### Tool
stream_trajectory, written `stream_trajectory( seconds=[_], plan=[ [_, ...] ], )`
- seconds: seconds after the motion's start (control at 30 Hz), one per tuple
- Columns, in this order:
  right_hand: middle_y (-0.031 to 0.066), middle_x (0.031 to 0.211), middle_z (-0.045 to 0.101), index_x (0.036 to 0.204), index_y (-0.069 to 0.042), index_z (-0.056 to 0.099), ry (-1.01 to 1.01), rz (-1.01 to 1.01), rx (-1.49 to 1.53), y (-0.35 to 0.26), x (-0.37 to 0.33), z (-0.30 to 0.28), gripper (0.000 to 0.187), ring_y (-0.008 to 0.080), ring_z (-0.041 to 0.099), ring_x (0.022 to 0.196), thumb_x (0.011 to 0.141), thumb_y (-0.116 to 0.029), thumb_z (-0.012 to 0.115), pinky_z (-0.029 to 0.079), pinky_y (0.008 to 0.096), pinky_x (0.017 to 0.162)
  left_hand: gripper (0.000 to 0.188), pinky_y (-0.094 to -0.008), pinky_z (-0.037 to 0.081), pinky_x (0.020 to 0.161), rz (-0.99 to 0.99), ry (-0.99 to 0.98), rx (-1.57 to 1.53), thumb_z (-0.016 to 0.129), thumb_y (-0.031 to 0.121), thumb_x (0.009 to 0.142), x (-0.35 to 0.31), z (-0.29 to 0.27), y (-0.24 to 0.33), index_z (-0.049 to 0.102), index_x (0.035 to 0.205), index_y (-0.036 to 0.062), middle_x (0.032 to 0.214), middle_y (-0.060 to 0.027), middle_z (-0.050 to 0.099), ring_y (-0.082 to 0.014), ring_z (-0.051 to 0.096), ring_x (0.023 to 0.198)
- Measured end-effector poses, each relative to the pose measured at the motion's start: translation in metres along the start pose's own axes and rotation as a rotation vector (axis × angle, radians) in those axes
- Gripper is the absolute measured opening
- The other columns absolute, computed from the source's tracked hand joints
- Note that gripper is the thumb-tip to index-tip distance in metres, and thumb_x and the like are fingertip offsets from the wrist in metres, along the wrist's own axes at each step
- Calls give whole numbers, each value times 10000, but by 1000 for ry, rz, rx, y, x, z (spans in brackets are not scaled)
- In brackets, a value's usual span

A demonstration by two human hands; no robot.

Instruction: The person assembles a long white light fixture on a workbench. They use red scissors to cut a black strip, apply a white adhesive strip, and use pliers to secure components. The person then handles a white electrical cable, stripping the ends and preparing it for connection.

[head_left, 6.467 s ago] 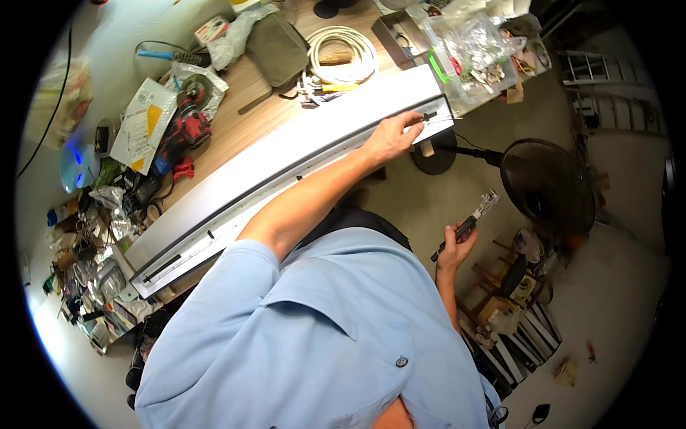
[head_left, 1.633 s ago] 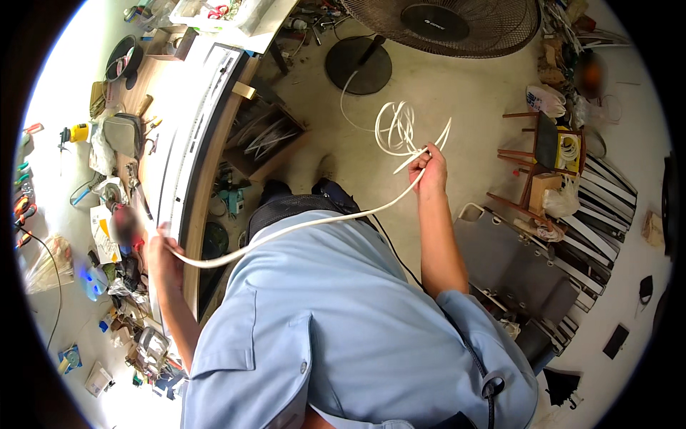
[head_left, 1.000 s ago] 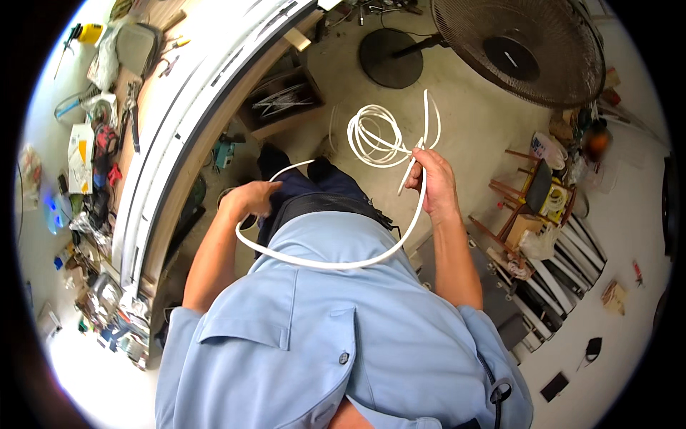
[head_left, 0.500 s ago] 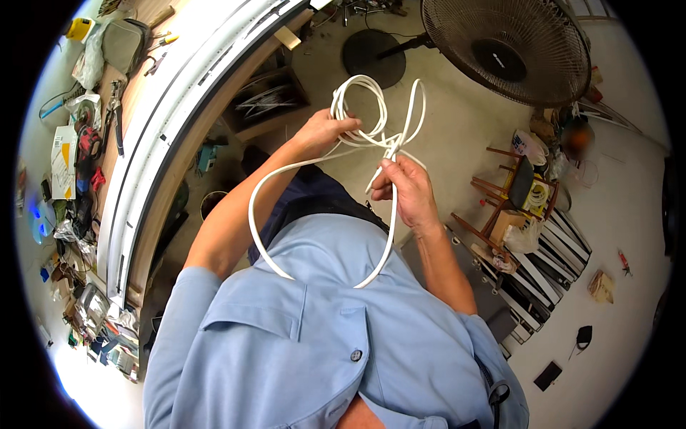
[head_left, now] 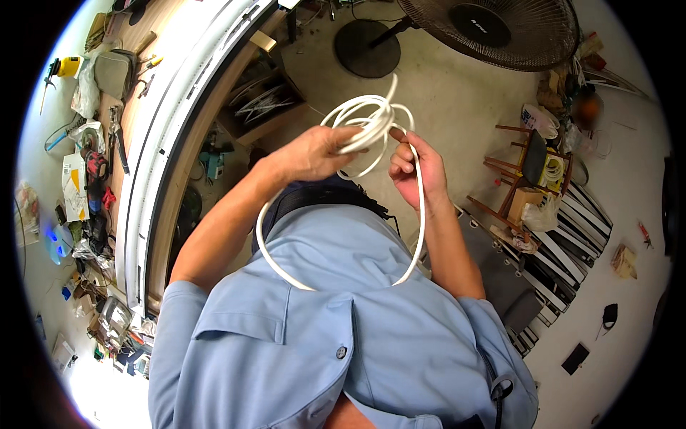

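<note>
A white cable (head_left: 421, 207) hangs in front of my chest in a wide loop, its lower bend lying against my blue shirt. Several of its turns are bunched into a small coil, which my left hand (head_left: 318, 152) grips with the fingers wrapped round it. To the right of the coil, my right hand (head_left: 418, 168) pinches the same cable between thumb and forefinger, the other fingers curled. One stretch of cable sticks up past the top of the coil, slightly blurred.
A long workbench (head_left: 187, 107) with white rails runs along the left, tools scattered beyond it. Ahead stands a pedestal fan (head_left: 493, 32) on a round base (head_left: 366, 48). At the right are a wooden chair (head_left: 532, 161), stacked profiles (head_left: 572, 236) and a black phone-like slab (head_left: 574, 359).
The coil has been drawn into a tighter bunch in my left hand. My right hand has turned and shifted slightly right and up, and the crossed strands beside it have gone.
</note>
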State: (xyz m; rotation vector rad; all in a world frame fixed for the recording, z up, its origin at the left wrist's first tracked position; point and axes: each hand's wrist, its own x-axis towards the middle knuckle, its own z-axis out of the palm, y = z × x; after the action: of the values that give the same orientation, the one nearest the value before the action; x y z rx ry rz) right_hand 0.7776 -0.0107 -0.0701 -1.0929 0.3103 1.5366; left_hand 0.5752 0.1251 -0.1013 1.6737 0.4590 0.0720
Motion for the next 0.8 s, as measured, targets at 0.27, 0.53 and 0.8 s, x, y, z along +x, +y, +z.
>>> stream_trajectory(
  seconds=[0.27, 0.53, 0.8],
  plan=[
    [-27, 717, 540, 1212, 11, 604, -72, 27, -346, -33, 2, 6, 283, 53, 464, 540, 1011, -179, 547, 437, 259, 544, 364, -367, 521, 768, -80, -69, 29, 778, 238, 833, 6, 15, 31, 695, 1075, -20, 817, -128, 672, -213, 637, 785],
    [-19, 705, 524, 1195, 44, 648, 140, -37, -1097, -85, 28, -76, 340, 49, 418, 496, 960, -200, 629, 390, 213, 453, 309, -277, 356, 607, -11, 422, -1256, 501, 328, 1079, 22, -4, 5, 632, 1102, 49, 598, 72, 284, -87, 393, 619],
    [19, 599, 534, 1160, 86, 637, -243, 171, -688, -99, -40, -96, 349, 84, 432, 411, 950, -189, 591, 412, 255, 408, 813, -318, 442, 685, -326, 469, -496, 354, 718, 989, 42, -24, -19, 710, 1105, -3, 612, -21, 565, -144, 539, 630]
  ],
)
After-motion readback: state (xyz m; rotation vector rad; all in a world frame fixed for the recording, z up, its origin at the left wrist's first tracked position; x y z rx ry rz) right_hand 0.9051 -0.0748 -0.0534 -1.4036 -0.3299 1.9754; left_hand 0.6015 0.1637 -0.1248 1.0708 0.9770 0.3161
